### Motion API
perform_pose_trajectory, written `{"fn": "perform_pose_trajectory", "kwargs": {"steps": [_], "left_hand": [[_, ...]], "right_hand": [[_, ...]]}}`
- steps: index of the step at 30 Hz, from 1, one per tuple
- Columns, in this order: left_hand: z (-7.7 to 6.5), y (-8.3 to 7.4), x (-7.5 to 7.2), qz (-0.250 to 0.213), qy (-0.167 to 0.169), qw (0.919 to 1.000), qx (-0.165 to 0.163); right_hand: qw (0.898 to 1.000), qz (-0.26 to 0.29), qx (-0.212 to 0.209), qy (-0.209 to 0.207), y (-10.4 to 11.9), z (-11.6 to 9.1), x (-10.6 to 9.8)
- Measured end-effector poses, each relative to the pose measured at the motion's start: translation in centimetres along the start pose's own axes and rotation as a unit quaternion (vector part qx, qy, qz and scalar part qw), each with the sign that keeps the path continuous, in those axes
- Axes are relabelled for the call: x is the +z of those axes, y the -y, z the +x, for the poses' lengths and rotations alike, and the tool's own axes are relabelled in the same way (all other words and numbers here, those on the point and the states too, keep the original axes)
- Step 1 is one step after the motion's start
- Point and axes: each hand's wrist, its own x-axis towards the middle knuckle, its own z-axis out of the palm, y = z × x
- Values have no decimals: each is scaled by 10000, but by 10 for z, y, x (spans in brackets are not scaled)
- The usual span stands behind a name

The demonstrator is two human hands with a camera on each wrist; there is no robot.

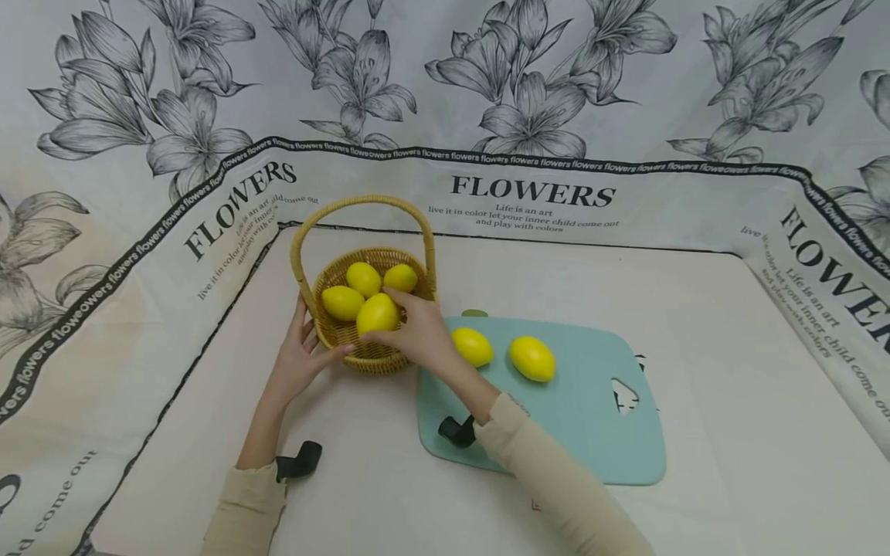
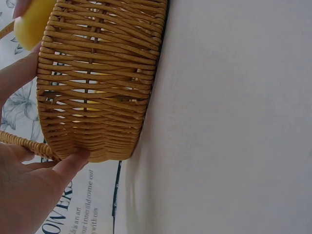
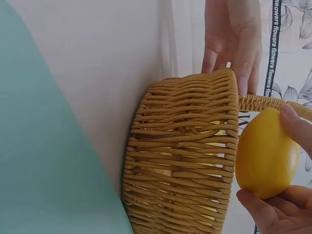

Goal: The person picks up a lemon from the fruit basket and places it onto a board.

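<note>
A wicker basket [image 1: 375, 364] with a tall arched handle stands on the table, three lemons [image 1: 343, 303] lying inside. My left hand [image 1: 297, 367] grips its near left side, the thumb along the rim and the fingers against the outer wall. Between thumb and fingers my right hand [image 1: 420, 332] pinches another lemon [image 3: 268, 153] at the basket's opening. The right wrist view has that lemon just above the rim. Two more lemons [image 1: 532, 358] lie on a light blue cutting board [image 1: 584, 432] to the right, one partly behind the right hand.
The board has a cut-out grip hole [image 1: 625, 396] at its right end. Just behind its back edge shows a small olive-green piece [image 1: 475, 313], its kind unclear. A white cloth printed with flowers and lettering [image 1: 533, 190] covers the table and rises behind it.
</note>
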Motion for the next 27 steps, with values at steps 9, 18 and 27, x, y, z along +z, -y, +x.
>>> {"fn": "perform_pose_trajectory", "kwargs": {"steps": [9,18,27], "left_hand": [[-1,-3,0,-42,-20,10000,64],[1,-1,-1,34,-45,9999,137],[0,-2,0,40,-33,10000,61]], "right_hand": [[10000,77,-5,-13,4,-13,-12],[9998,87,-107,-168,2,-21,-22],[9990,375,-126,-200,-2,-31,-30]]}}
